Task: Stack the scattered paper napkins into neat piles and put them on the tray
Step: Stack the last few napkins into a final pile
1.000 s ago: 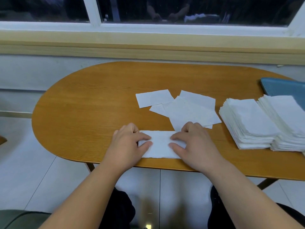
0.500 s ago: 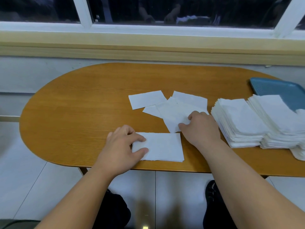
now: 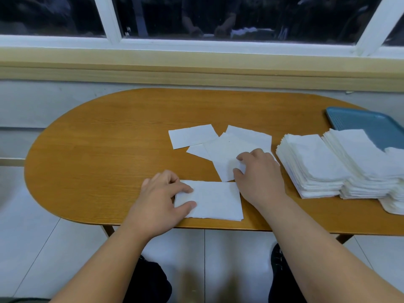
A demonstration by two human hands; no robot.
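Pinning the near pile (image 3: pixel 215 201) under our spread left grip (image 3: pixel 159 200), we are pinching a loose napkin (image 3: pixel 223 156) in our right grip (image 3: pixel 260 176); we should be landing it edge-to-edge.

A big brown wooden table (image 3: pixel 109 154) with round ends fills the middle. At 12 o'clock is a dark window (image 3: pixel 218 16) with a white frame (image 3: pixel 111 20). Just under it runs a long yellow ledge (image 3: pixel 196 68), then a pale wall (image 3: pixel 43 101). White floor tiles (image 3: pixel 28 248) show at 8 o'clock. A brown table leg (image 3: pixel 108 230) pokes down at 7 o'clock.
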